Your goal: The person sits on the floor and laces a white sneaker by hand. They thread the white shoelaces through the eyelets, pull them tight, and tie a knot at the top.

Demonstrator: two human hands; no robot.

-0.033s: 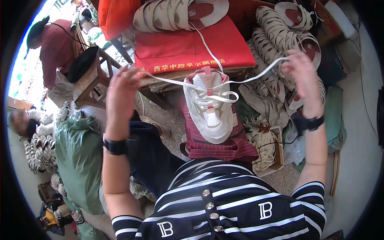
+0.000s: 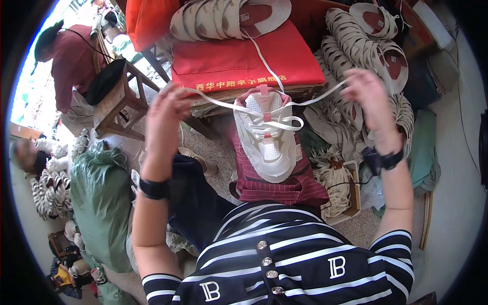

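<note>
A white and beige sneaker (image 2: 277,165) with pink trim rests on a maroon striped cloth (image 2: 305,190) over my lap, its toe toward me. Its white shoelace (image 2: 213,101) runs out to both sides from the upper eyelets, and a small loop lies over the tongue. At the left, my left hand (image 2: 170,109) pinches one lace end with closed fingers. My right hand (image 2: 367,96) grips the other end, up at the right. Both lace ends curve slightly between shoe and hands.
Beyond the shoe, a red cloth (image 2: 218,58) covers a low table bearing nested shoe uppers (image 2: 213,20). More stacked uppers (image 2: 351,40) and a box of laces (image 2: 351,198) are at the right. A green sack (image 2: 99,203), wooden stool (image 2: 117,107) and another person (image 2: 76,61) are left.
Both my hands have come inward toward the shoe, the left one rightward and the right one leftward. The lace spans between them are shorter; the shoe stays put.
</note>
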